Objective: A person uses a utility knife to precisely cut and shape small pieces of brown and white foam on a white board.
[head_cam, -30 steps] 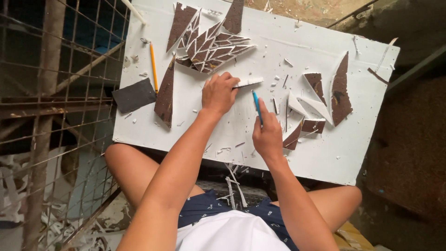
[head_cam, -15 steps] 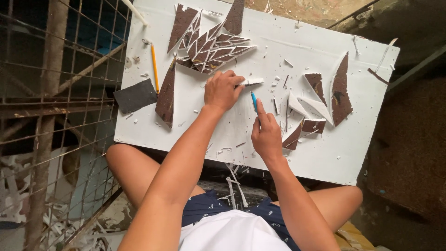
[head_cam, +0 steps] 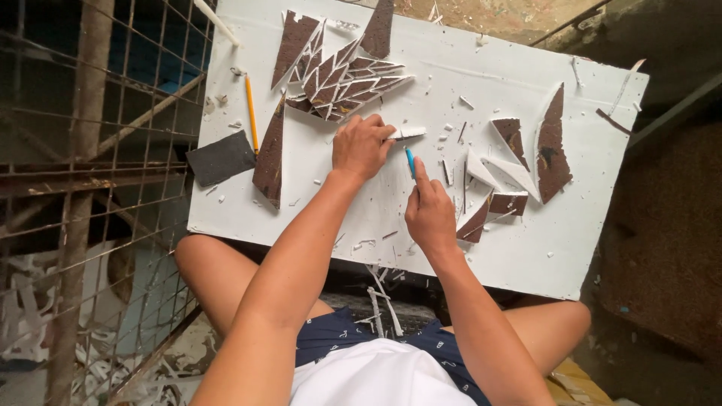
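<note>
Left hand [head_cam: 361, 146] pressed down on a small white foam strip [head_cam: 407, 133], fingers pinching its near end against the white board [head_cam: 376, 210]. Right hand [head_cam: 430, 213] closed around a blue-handled craft knife [head_cam: 410, 161], index finger stretched along the top, tip pointing up toward the strip, just short of it. Fan of brown pointed pieces [head_cam: 338, 79] stacked just above the left hand. More brown shards [head_cam: 553, 143] and white offcuts [head_cam: 500, 171] off to the right of the knife. Yellow pencil [head_cam: 251, 113] and a dark sandpaper square [head_cam: 220, 158] near the left edge, long brown sliver [head_cam: 270, 154] in between. White crumbs scattered all over. Rusty wire mesh [head_cam: 90, 150] standing on the left.
</note>
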